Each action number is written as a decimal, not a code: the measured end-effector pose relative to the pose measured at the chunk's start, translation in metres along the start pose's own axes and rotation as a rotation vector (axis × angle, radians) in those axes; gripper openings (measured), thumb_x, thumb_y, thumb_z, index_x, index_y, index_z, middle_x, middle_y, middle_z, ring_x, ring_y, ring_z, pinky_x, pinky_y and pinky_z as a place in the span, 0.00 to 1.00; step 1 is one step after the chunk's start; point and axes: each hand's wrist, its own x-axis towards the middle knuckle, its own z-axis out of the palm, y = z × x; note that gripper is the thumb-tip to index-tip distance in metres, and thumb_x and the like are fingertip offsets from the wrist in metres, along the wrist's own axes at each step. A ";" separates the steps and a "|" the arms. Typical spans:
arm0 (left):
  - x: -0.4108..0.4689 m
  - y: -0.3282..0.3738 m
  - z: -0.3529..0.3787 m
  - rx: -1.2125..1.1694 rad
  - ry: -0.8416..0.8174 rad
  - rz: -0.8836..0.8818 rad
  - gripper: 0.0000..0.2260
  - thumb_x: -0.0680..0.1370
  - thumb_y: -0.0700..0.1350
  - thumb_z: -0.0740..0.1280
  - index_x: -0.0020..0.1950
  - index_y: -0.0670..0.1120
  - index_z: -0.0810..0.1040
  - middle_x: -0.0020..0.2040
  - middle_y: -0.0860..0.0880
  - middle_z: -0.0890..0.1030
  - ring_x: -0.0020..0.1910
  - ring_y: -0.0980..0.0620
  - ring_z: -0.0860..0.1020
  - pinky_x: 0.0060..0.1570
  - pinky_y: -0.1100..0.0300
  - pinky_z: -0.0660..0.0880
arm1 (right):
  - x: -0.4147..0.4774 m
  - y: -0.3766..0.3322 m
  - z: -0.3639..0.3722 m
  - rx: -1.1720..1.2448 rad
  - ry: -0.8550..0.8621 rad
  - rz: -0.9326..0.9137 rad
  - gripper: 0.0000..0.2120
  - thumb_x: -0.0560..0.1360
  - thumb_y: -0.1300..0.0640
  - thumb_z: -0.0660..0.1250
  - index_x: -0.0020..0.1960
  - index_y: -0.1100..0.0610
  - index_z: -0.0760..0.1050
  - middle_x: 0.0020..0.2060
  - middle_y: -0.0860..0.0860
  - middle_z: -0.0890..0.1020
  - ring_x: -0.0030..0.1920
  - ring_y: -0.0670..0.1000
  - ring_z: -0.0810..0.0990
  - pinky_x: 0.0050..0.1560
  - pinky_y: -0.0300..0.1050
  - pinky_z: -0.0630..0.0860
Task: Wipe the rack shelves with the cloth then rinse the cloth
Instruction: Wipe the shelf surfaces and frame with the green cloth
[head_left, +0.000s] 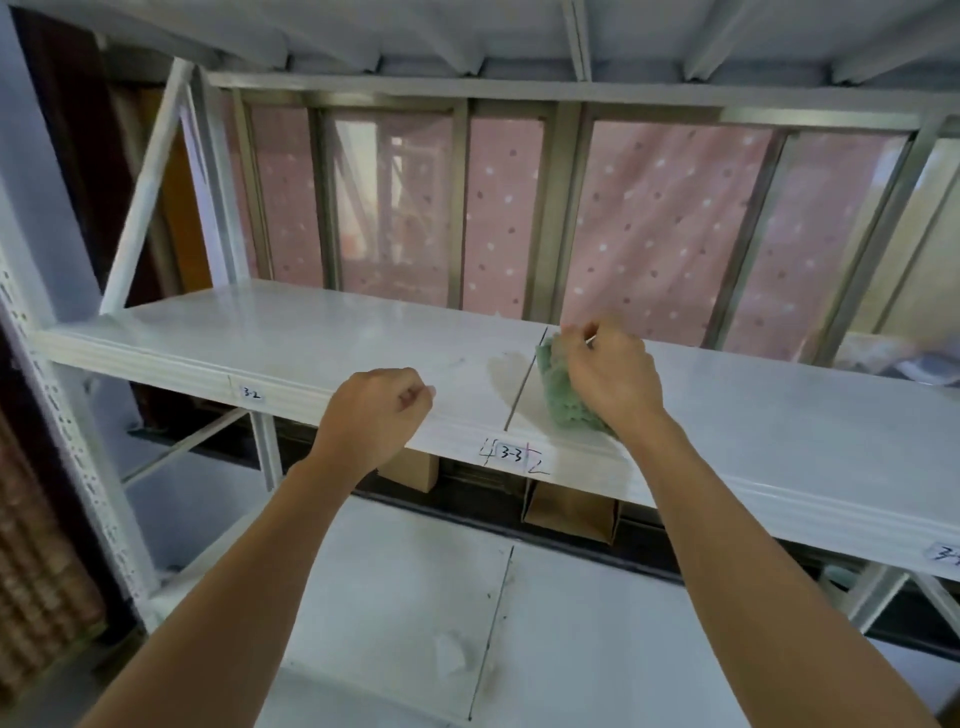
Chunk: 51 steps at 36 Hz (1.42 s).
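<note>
A white metal rack fills the view. Its middle shelf (270, 338) runs left to right at chest height. A green textured cloth (563, 400) lies on that shelf just right of the seam between two shelf boards. My right hand (610, 376) presses down on the cloth and grips it. A damp patch shows on the shelf left of the cloth. My left hand (371, 415) is a closed fist resting at the shelf's front edge, holding nothing. A lower shelf (597, 649) lies below my arms.
Labels "3-2" (251, 394) and "3-3" (511, 453) mark the shelf's front edge. Cardboard boxes (569, 512) stand under the middle shelf. A pink dotted curtain (660, 228) hangs behind a window frame. Some blurred things (904, 358) lie at the shelf's far right. A small white scrap (451, 652) sits on the lower shelf.
</note>
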 end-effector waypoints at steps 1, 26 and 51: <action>0.002 -0.008 -0.001 0.009 -0.005 0.008 0.10 0.81 0.48 0.69 0.42 0.44 0.82 0.36 0.49 0.83 0.37 0.47 0.80 0.42 0.50 0.80 | 0.002 -0.003 0.006 -0.039 -0.002 0.008 0.15 0.80 0.43 0.56 0.54 0.54 0.70 0.44 0.53 0.78 0.44 0.58 0.76 0.43 0.50 0.72; -0.001 -0.148 0.000 -0.069 0.237 0.535 0.05 0.79 0.40 0.70 0.46 0.41 0.83 0.43 0.45 0.80 0.41 0.46 0.76 0.42 0.53 0.75 | -0.019 -0.053 0.091 -0.702 0.137 0.342 0.19 0.82 0.47 0.55 0.53 0.61 0.76 0.45 0.57 0.78 0.46 0.59 0.77 0.41 0.48 0.71; 0.015 -0.151 0.019 -0.275 0.354 0.511 0.11 0.76 0.38 0.69 0.34 0.40 0.77 0.32 0.46 0.74 0.33 0.45 0.70 0.36 0.50 0.68 | -0.022 -0.132 0.164 -0.609 -0.193 -0.172 0.09 0.78 0.52 0.61 0.48 0.57 0.76 0.39 0.56 0.77 0.40 0.58 0.75 0.42 0.49 0.72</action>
